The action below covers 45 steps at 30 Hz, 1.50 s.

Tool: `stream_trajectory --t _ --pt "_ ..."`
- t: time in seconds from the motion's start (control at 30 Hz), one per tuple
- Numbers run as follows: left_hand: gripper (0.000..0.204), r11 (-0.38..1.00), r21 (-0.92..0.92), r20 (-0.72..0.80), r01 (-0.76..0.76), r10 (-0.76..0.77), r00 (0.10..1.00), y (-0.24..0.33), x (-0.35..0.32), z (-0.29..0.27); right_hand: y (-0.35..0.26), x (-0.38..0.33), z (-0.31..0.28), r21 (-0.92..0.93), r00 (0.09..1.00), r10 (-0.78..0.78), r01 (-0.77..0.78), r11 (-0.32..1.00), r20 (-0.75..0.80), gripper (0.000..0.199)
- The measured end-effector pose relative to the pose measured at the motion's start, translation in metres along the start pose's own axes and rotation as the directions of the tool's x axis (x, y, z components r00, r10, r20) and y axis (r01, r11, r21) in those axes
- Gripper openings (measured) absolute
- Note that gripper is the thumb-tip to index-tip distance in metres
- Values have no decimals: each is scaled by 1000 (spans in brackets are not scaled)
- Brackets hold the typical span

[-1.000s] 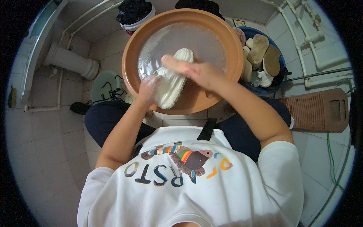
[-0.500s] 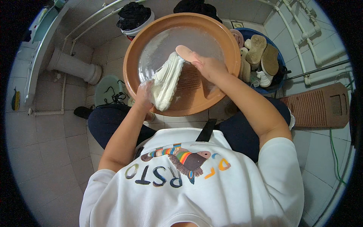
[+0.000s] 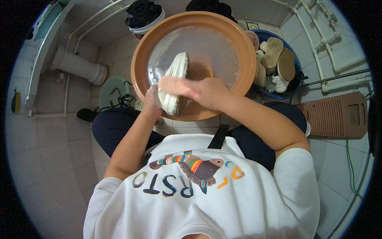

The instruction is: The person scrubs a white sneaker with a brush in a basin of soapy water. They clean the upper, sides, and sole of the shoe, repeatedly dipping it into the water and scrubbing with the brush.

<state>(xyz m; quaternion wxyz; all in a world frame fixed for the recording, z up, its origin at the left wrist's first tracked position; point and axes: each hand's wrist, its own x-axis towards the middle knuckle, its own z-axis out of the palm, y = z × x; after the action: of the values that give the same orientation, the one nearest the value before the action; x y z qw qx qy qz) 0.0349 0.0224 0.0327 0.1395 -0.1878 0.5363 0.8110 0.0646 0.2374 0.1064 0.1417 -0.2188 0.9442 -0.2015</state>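
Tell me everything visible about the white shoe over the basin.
The white shoe has ridges along its right side; its material is unclear. It is held lengthwise, far end angled right, above the near left part of the brown basin. The left-hand grip holds its near left side. A pink rounded tool in the right-hand grip crosses its middle; blur hides whether they touch.

Free room over far water [image 3: 211, 42], shoe [image 3: 180, 67] nearer, basin rim [image 3: 247, 59] around
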Motion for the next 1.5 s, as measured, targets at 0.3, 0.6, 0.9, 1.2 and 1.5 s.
stream_trajectory --t 0.3,0.6,0.9,1.2,1.5 --pt "32 980 187 47 64 -74 996 6 4 7 35 17 -6 266 953 302 -289 920 -10 47" --pt "25 873 485 290 56 -220 931 -16 45 -39 65 27 5 296 953 245 -185 937 -181 44" --pt "28 778 559 427 -287 26 904 -20 54 -59 36 16 -17 274 981 181 -155 949 -72 38" --pt "41 698 664 391 -267 -20 920 40 -11 38 32 14 4 390 970 187 -114 914 -154 57" --pt "24 -450 539 790 -712 -22 613 39 -13 40 39 16 1 335 988 151 -128 934 -43 49"
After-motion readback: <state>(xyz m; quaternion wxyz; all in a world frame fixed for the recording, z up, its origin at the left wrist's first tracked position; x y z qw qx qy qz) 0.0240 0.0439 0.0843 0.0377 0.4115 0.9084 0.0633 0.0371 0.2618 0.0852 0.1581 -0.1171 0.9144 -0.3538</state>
